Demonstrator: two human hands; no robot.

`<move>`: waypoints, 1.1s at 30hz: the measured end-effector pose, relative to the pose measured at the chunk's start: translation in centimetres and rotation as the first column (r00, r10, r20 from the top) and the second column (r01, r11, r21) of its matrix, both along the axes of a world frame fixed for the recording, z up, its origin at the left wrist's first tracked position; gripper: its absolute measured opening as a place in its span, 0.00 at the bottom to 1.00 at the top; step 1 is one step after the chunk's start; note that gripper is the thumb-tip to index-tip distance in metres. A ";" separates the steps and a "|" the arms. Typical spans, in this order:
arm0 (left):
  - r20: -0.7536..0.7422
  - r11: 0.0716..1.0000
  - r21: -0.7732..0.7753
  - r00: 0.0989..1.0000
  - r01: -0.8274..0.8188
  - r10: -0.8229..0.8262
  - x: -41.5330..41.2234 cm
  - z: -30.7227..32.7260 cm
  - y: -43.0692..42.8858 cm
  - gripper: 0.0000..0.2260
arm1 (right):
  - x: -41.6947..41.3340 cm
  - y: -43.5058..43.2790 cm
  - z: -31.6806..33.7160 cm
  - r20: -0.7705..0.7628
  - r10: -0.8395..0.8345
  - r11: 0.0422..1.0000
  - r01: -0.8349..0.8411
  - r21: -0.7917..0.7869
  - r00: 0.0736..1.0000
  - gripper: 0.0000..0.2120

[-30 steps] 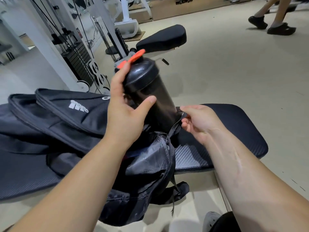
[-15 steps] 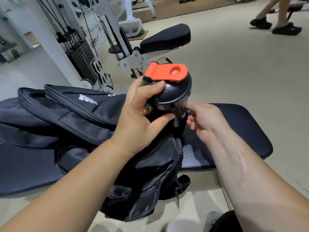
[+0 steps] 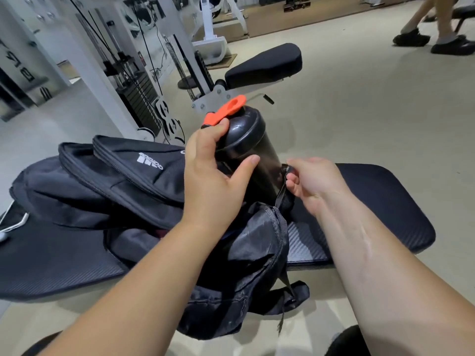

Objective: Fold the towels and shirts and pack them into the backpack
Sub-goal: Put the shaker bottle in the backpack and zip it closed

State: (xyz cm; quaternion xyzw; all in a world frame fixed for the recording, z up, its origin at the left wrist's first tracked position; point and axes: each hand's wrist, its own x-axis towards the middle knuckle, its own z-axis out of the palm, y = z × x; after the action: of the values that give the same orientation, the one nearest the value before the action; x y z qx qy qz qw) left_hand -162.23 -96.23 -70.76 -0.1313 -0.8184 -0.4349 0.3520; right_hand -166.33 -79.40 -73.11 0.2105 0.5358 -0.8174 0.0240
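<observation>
A black backpack (image 3: 123,186) with a white logo lies open on a black padded bench (image 3: 385,201). A black shaker bottle (image 3: 253,147) with an orange flip cap stands tilted at the backpack's right side, its lower end down in a side pocket. My left hand (image 3: 213,176) grips the bottle near its lid, thumb across the front. My right hand (image 3: 313,183) pinches the black edge of that side pocket and holds it out. Dark fabric shows inside the main compartment. No towel or shirt is plainly in view.
A white cable (image 3: 15,224) lies at the bench's left end. Behind stand a white cable machine with a weight stack (image 3: 138,98) and another padded seat (image 3: 264,65). A person's feet in black shoes (image 3: 434,42) are at the far right on the beige floor.
The bottle has tilted back, its orange cap now turned edge-on to the left instead of facing me. My left hand has regripped near the lid. My right hand keeps hold of the pocket edge.
</observation>
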 end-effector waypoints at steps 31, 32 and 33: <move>-0.015 0.999 -0.046 1.000 0.008 -0.009 0.3 -0.5 0.6 0.27 | -0.3 1.7 1.2 -0.096 0.030 0.996 -0.038 -0.081 0.995 0.10; -0.033 0.999 -0.040 0.999 -0.020 0.019 0.8 -0.8 1.0 0.27 | -0.4 1.8 1.2 -0.101 0.036 0.998 -0.042 -0.050 0.994 0.10; -0.040 0.999 -0.035 0.999 -0.029 0.028 1.2 -1.0 1.4 0.27 | -0.5 1.9 1.2 -0.107 0.043 0.999 -0.045 -0.020 0.993 0.10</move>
State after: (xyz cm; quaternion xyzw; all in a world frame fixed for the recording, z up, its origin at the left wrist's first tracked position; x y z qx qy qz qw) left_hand -160.98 -94.88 -71.71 -0.1343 -0.8206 -0.4126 0.3720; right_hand -166.79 -77.45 -71.89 0.1546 0.5315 -0.8326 0.0159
